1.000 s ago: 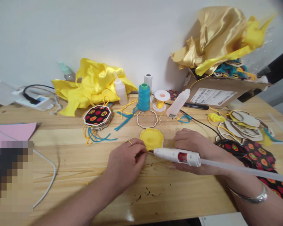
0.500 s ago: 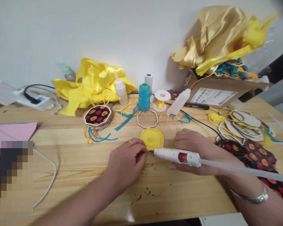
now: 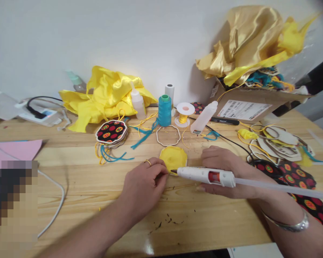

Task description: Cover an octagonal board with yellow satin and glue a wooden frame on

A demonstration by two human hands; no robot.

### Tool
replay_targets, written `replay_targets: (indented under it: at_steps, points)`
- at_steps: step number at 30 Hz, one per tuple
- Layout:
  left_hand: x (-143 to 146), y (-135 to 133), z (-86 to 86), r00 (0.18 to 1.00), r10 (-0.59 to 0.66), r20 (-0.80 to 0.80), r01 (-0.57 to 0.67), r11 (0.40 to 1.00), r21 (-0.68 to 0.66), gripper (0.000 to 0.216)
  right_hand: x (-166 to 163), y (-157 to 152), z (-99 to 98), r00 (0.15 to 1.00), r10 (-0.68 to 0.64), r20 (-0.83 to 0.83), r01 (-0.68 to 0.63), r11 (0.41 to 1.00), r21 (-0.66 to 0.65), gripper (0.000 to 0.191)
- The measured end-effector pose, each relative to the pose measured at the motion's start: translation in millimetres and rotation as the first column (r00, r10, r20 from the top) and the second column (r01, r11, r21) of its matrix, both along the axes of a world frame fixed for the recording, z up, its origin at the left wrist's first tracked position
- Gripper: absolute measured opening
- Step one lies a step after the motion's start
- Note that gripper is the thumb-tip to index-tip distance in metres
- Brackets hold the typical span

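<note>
A small scalloped piece covered in yellow fabric (image 3: 173,156) lies on the wooden table (image 3: 78,186). My left hand (image 3: 144,186), with a ring on one finger, pinches the piece's near-left edge with closed fingers. My right hand (image 3: 226,168) grips a white glue gun (image 3: 204,175) with a long clear glue stick (image 3: 282,189) trailing to the right. The gun's nozzle points left at the edge of the yellow piece, right beside my left fingertips.
Behind the piece lie an empty scalloped frame (image 3: 168,135), a teal thread cone (image 3: 164,110), a yellow thread spool (image 3: 184,114), glue bottles (image 3: 203,118) and a stack of patterned pieces (image 3: 111,132). Yellow fabric (image 3: 104,95) sits at the back left, a cardboard box (image 3: 244,104) at the right.
The glue gun has shifted slightly right and up, its nozzle now just at the yellow piece's edge. My left hand has stayed put.
</note>
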State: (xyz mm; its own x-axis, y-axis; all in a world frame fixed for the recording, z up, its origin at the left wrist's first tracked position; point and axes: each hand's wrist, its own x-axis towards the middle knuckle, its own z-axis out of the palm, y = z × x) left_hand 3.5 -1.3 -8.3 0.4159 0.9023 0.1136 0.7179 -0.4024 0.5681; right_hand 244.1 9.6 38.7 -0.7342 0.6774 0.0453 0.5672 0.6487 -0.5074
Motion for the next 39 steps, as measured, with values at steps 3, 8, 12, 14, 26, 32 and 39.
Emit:
replay_targets:
  at_steps: [3, 8, 12, 14, 26, 32, 39]
  points:
    - [0.0, -0.9, 0.2, 1.0, -0.007, -0.002, 0.007, 1.0, 0.001, 0.016, -0.3, -0.3, 0.5, 1.0, -0.013, 0.023, 0.014, 1.0, -0.02, 0.035]
    - [0.5, -1.6, -0.6, 1.0, -0.003, -0.003, 0.003, 1.0, 0.025, 0.015, -0.2, -0.3, -1.0, 0.999, -0.019, 0.039, 0.019, 1.0, -0.017, 0.034]
    - [0.4, -1.1, -1.6, 1.0, -0.007, -0.005, 0.007, 1.0, 0.021, 0.015, -1.2, -0.1, -2.2, 1.0, -0.013, 0.024, 0.013, 1.0, -0.011, 0.035]
    - [0.3, -1.1, -1.7, 1.0, -0.008, -0.005, 0.008, 1.0, 0.021, 0.014, -2.1, 0.2, -2.1, 0.999, -0.018, 0.034, 0.019, 1.0, -0.014, 0.036]
    - [0.7, -2.0, 1.1, 1.0, 0.001, -0.009, -0.001, 1.0, 0.008, 0.012, -2.6, 1.3, -3.3, 0.999, -0.009, 0.035, 0.01, 0.999, -0.03, 0.03]
    - [-0.9, -1.0, 4.1, 0.998, -0.03, 0.055, 0.03, 1.0, 0.01, 0.016, -2.1, 0.9, -3.4, 1.0, -0.004, 0.021, 0.005, 1.0, -0.028, 0.029]
    - [-1.8, 0.9, 1.2, 0.998, -0.031, 0.055, 0.03, 0.999, 0.017, 0.019, -2.6, -1.0, -1.8, 0.998, -0.016, 0.064, 0.019, 0.999, -0.034, 0.03]
